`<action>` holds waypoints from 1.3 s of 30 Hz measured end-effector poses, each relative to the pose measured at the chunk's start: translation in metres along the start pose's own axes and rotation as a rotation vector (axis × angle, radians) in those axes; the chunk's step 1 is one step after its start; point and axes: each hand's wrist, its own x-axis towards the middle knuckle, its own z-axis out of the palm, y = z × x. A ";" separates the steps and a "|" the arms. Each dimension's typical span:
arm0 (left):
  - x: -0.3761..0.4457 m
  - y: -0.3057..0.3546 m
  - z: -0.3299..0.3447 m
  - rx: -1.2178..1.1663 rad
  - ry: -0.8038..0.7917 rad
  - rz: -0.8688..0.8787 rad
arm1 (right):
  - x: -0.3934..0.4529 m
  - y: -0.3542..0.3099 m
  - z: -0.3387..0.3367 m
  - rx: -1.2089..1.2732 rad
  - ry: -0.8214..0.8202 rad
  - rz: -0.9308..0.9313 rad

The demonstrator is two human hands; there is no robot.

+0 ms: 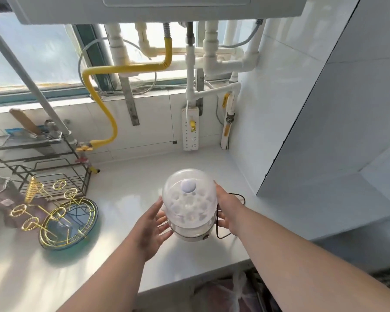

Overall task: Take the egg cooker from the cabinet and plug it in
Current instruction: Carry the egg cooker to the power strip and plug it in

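Observation:
The egg cooker (189, 206) is white with a clear domed lid and a round knob on top. It is near the middle of the white counter (126, 183), and whether its base touches the surface I cannot tell. My right hand (229, 207) grips its right side. My left hand (152, 228) is at its left side with fingers spread, just touching or nearly touching the base. The cooker's dark cord (222, 230) loops out to the right past my right hand. A white power strip (190, 129) hangs upright on the back wall, one yellow plug in it.
A gold wire egg holder and round basket (61, 218) sit at the left on the counter, behind them a black wire rack (54, 174). A yellow gas hose (104, 109) and white pipes run along the back wall. A white panel (338, 109) stands at the right.

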 end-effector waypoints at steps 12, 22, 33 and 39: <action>0.030 -0.009 -0.013 -0.022 0.034 -0.058 | 0.034 0.010 0.008 0.004 0.005 0.058; 0.031 -0.019 -0.011 -0.092 0.054 -0.071 | 0.046 0.019 0.002 0.012 0.019 0.082; 0.031 -0.025 -0.007 -0.153 0.125 -0.073 | 0.051 0.025 -0.009 0.033 0.000 0.110; 0.031 -0.017 -0.006 -0.213 0.268 -0.039 | 0.047 0.019 -0.027 0.041 0.028 0.073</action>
